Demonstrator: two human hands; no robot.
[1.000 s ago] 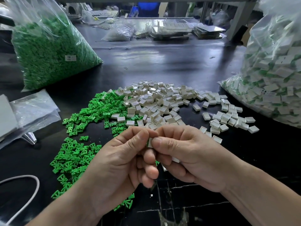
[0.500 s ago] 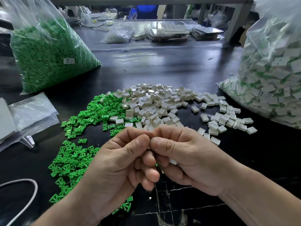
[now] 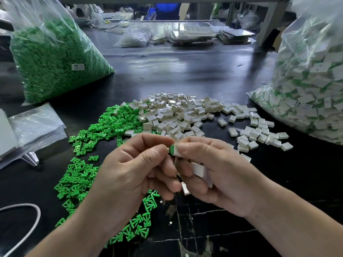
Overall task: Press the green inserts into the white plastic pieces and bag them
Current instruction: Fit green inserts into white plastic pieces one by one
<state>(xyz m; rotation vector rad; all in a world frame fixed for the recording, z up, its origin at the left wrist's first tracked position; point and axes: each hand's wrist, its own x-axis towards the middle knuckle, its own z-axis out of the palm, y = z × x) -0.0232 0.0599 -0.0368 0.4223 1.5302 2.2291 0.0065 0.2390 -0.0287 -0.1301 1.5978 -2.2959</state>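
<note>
Both hands meet w/ fingertips nearly touching. The left hand is curled, thumb & forefinger pinching a green insert; only its edge shows btwn the fingertips, rest hidden. The right hand is curled too, thumb & forefinger pinching a white piece right against the insert; how far the insert sits in can't be told. The lower fingers of the right hand tuck spare white pieces into the palm, count unclear as the fingers cover most. Just beyond the hands lies the loose white pile, near edge hidden behind the knuckles. Left of & under the left hand spreads the loose green pile, partly covered by the wrist. Well beyond the left hand stands a bag of green inserts, top cut off. Well right of the right hand is a bag of assembled pieces, blurred & cut by the frame edge. Flat clear bags & a white cable sit left of the left hand, both cut off at the edge.
</note>
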